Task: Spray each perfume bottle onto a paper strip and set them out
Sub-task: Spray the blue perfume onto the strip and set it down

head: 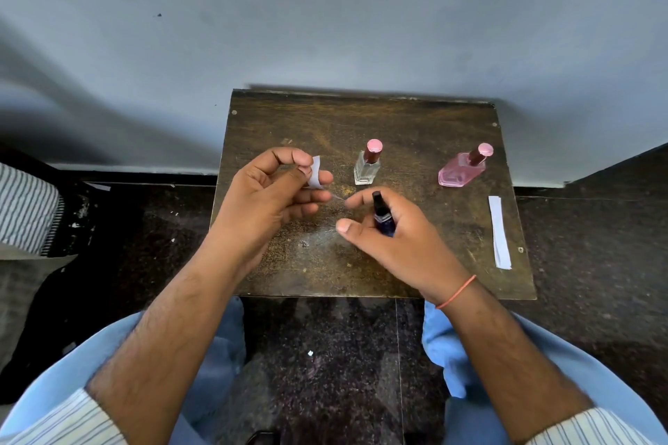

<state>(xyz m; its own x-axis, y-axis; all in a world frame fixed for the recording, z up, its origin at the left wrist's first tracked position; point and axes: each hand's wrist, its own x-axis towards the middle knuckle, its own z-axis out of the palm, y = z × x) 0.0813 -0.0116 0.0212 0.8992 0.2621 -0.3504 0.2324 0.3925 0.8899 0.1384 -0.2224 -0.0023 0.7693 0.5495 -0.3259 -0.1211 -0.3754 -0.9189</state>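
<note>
My left hand (274,191) pinches a white paper strip (315,172) above the small wooden table (415,126); the strip curves over my fingers. My right hand (390,228) grips a small dark blue spray bottle (381,215) with a black nozzle that points toward the strip. A clear square bottle with a pink cap (368,163) stands upright behind my hands. Further right stands a pink bottle with a pink cap (462,168). Near the table's right edge lie flat white paper strips (499,231).
The table stands against a grey wall (325,29) on a dark speckled floor (325,354). My knees in blue trousers flank the table's front edge. A striped cloth (27,209) lies at the far left.
</note>
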